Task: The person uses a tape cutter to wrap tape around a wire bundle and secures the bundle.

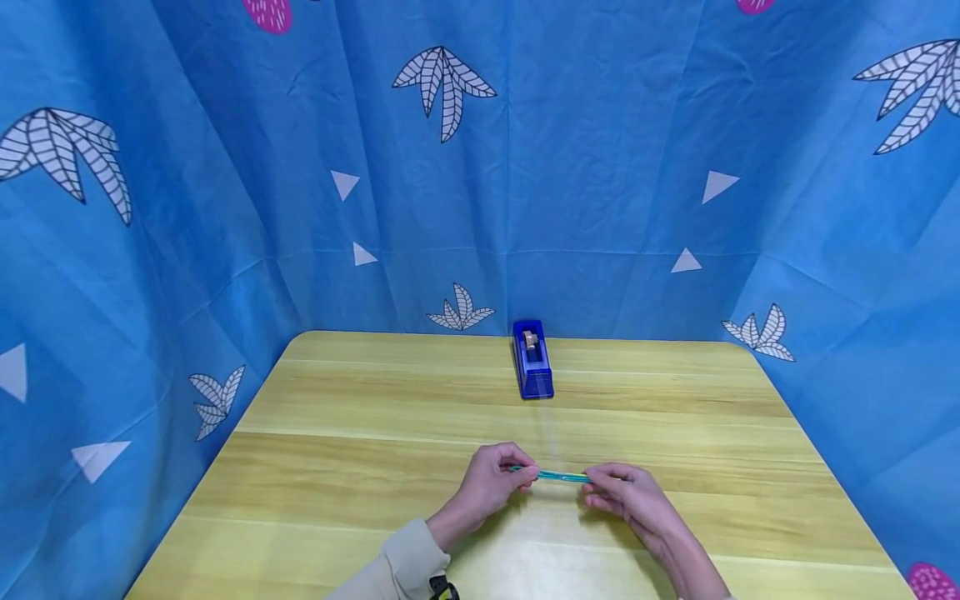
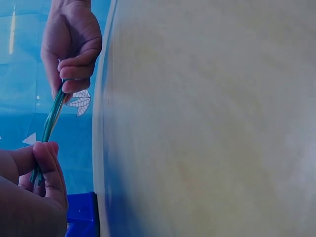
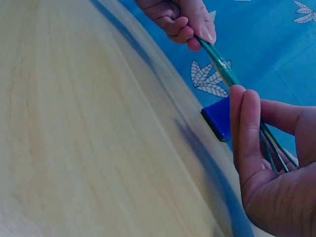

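A thin bundle of green strands, sticks or wires whose kind I cannot tell, stretches between both hands over the table. My left hand pinches its left end between thumb and fingertips. At the other end, my right hand grips the bundle the same way. In the right wrist view several separate strands fan out past the right fingers. A shiny patch shows on the bundle's middle. The left wrist view has the bundle running up from the left hand to the right hand.
A blue tape dispenser with a small roll stands at the table's back edge, beyond the hands. From its front a faint pale strip runs toward the bundle. A blue patterned curtain hangs behind and beside the wooden table.
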{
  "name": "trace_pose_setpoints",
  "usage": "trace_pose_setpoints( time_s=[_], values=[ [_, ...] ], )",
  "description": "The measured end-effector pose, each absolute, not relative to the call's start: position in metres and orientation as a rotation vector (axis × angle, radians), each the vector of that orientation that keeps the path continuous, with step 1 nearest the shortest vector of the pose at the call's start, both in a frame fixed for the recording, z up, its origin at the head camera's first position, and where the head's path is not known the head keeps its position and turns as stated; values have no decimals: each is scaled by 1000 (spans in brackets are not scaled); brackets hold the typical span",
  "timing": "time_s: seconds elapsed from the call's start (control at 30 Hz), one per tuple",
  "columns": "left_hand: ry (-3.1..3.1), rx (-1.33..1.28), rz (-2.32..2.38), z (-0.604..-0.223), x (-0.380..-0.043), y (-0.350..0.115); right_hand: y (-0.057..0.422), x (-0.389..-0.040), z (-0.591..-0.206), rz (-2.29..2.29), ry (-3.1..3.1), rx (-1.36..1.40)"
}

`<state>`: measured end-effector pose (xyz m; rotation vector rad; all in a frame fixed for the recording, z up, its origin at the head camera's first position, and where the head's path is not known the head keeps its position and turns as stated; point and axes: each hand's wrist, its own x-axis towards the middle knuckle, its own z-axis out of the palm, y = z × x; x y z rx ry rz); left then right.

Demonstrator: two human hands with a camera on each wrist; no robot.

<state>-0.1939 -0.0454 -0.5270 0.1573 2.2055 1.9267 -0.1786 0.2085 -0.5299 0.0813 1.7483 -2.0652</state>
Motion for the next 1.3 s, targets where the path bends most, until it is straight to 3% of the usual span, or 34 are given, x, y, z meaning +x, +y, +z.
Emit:
trace_pose_setpoints(
  time_s=[0.5,1.3],
  values=[
    [1996,97,1953,-529,-202,-49,206,-182,-531,-2107,1890,91],
    [2187,138,1958,-523,-197,-46,206,-180,-534,-2089,1854,70]
  ],
)
